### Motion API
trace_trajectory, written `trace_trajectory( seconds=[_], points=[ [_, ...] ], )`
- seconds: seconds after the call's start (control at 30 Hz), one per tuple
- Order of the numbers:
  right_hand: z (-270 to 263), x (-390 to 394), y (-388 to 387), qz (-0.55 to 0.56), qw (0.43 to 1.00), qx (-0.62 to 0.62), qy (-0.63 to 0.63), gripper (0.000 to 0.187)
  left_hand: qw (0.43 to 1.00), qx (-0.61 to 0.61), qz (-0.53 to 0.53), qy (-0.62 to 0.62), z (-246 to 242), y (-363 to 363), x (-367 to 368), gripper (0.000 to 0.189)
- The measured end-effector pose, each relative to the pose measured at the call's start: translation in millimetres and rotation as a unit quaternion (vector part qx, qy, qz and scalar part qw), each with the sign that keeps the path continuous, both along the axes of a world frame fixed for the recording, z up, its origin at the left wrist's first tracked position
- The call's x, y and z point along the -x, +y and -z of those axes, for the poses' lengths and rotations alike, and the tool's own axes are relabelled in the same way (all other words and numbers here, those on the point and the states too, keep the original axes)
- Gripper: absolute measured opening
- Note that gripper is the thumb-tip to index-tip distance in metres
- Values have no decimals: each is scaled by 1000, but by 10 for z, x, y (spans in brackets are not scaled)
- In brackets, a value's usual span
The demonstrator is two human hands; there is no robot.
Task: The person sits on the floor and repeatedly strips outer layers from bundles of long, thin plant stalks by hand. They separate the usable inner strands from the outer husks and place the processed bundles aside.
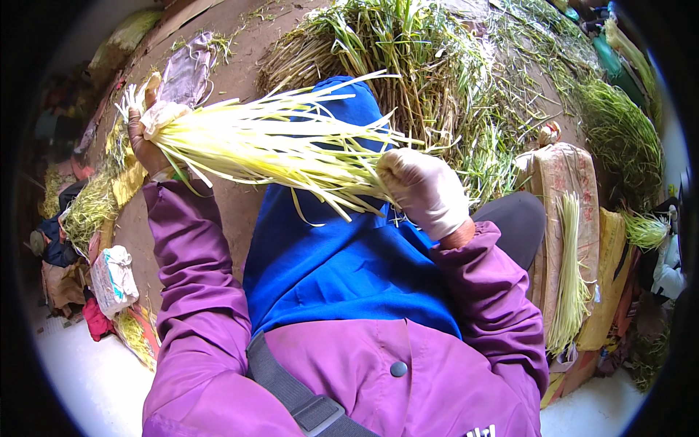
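Note:
A bunch of pale yellow leafy stalks, which look like blanched chives (262,145), stretches across above my blue-covered lap. My left hand (144,134) grips its white root end, with a whitish cloth or glove part bunched beside the thumb. At the loose tip end is my right hand (420,188), in a pale glove, its fingers curled in against the leaf tips. Whether those fingers hold any tips is hidden by the glove. The leaves fan out between the two hands, and several droop below them.
A large heap of green and straw-brown stalks (404,71) lies ahead. To the right, a pile of yellow stalks (570,273) rests on a woven sack (587,175). A grey-purple cloth (188,68) lies ahead left, a white package (114,281) at left. Parts of other people show at the far right.

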State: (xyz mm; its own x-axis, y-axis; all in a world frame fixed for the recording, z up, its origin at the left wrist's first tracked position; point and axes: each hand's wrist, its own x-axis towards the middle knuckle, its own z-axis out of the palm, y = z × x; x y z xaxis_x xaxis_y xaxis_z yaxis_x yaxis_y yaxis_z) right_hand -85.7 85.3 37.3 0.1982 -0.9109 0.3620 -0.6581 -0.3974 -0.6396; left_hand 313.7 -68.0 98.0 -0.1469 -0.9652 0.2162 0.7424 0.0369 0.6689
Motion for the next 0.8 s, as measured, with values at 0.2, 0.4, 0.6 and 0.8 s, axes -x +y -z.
trace_trajectory(
  seconds=[0.2,0.4,0.6,0.8],
  points=[
    [2,-27,33,26,985,44,167,12,978,17,192,85,-214,132,418,32],
    [117,-45,29,61,975,-7,212,13,981,1,186,55,-274,160,588,31],
    [380,227,48,75,938,-185,285,17,979,49,185,73,-311,138,519,36],
    [608,599,51,147,903,-320,245,21,970,55,236,28,-350,108,128,44]
  ],
)
